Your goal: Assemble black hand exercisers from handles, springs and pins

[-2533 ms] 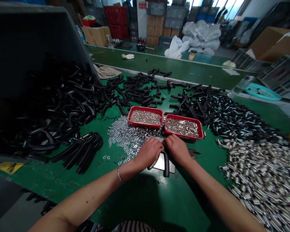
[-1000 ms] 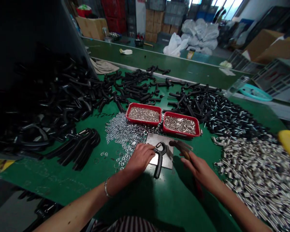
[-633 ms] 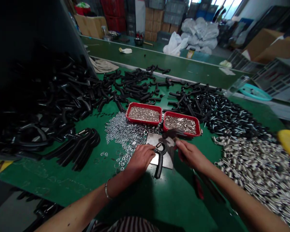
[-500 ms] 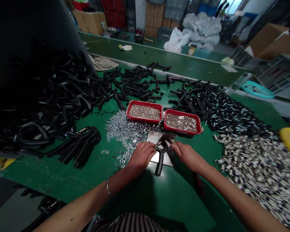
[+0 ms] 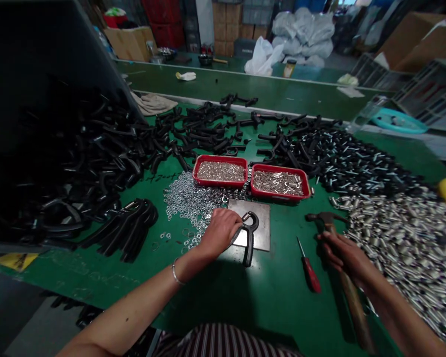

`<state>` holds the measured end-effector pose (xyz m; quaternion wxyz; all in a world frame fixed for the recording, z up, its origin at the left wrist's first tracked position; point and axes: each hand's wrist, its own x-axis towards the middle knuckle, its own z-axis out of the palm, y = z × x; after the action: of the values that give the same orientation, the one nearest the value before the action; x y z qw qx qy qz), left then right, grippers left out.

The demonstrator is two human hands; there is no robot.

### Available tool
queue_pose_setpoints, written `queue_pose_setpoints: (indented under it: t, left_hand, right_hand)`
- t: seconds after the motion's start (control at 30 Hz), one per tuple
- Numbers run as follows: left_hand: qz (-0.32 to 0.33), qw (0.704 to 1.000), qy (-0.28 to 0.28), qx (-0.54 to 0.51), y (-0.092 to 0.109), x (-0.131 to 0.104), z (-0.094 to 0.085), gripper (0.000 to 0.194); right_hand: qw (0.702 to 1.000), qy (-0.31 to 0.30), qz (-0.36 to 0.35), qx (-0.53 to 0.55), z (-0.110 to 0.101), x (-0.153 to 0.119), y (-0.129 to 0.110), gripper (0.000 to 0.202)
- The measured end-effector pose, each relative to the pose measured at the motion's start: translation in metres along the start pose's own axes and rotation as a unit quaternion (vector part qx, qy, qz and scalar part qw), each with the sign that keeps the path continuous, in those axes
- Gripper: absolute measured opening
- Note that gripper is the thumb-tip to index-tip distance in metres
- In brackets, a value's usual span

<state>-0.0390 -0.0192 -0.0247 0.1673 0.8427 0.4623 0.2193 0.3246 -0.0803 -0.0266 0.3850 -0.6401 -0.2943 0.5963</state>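
My left hand [image 5: 223, 229] is closed on a black spring clamp [image 5: 250, 243], pinching one of its handles. The clamp lies over a flat metal plate [image 5: 260, 223], its other handle pointing toward me, with a small metal coil near its pivot. At the right, my right hand [image 5: 344, 255] has its fingers around the wooden handle of a claw hammer [image 5: 329, 220], low over the table. A screwdriver [image 5: 310, 272] with a red handle lies between the plate and the hammer.
Two red trays [image 5: 223, 184] of small metal parts stand behind the plate. Loose nuts [image 5: 188, 198] spread at the left, beside stacked black clamps [image 5: 124, 230]. Silver cylinders [image 5: 401, 248] and black-headed screws [image 5: 357, 158] are heaped at the right; black clamp parts [image 5: 111, 144] pile up at the left.
My right hand has carried the hammer from the clamp over to the right, uncovering the plate and the screwdriver. My left hand still holds the clamp at the plate.
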Motion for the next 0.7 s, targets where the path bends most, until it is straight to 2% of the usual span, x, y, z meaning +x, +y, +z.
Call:
queue_pose_setpoints:
  t: [0.1, 0.2, 0.3, 0.37, 0.43, 0.53, 0.63, 0.67, 0.7]
  left_hand:
    - [0.002, 1.0, -0.005, 0.013, 0.002, 0.002, 0.001, 0.017]
    - [0.007, 1.0, -0.009, 0.025, 0.004, 0.003, 0.0, 0.018]
    - [0.019, 0.999, -0.013, 0.044, 0.006, 0.004, -0.001, 0.019]
    - [0.038, 0.997, -0.012, 0.063, 0.007, 0.005, -0.001, 0.021]
    - [0.064, 0.994, -0.006, 0.086, 0.006, 0.006, 0.0, 0.024]
    - [0.104, 0.987, 0.0, 0.124, 0.0, 0.007, 0.003, 0.026]
    - [0.153, 0.973, -0.013, 0.17, -0.006, 0.008, 0.005, 0.025]
    - [0.172, 0.968, -0.021, 0.184, -0.007, 0.009, 0.005, 0.025]
    - [0.189, 0.962, -0.032, 0.194, -0.008, 0.011, 0.005, 0.025]
  right_hand:
    - [0.999, 0.007, 0.0, 0.043, -0.004, -0.005, 0.011, 0.032]
    - [1.0, 0.017, -0.001, 0.017, -0.003, -0.004, 0.011, 0.034]
    - [0.995, 0.011, 0.026, -0.098, -0.007, 0.006, 0.004, 0.038]
    - [0.97, 0.022, 0.04, -0.241, -0.011, 0.016, -0.002, 0.041]
    - [0.911, 0.05, 0.011, -0.409, -0.014, 0.025, -0.007, 0.043]
    - [0.791, 0.085, -0.034, -0.605, -0.013, 0.026, -0.012, 0.051]
    - [0.681, 0.14, -0.113, -0.71, -0.003, 0.013, -0.016, 0.053]
    - [0.657, 0.151, -0.157, -0.721, 0.001, 0.008, -0.017, 0.051]
    - [0.649, 0.15, -0.199, -0.718, 0.006, 0.003, -0.018, 0.047]
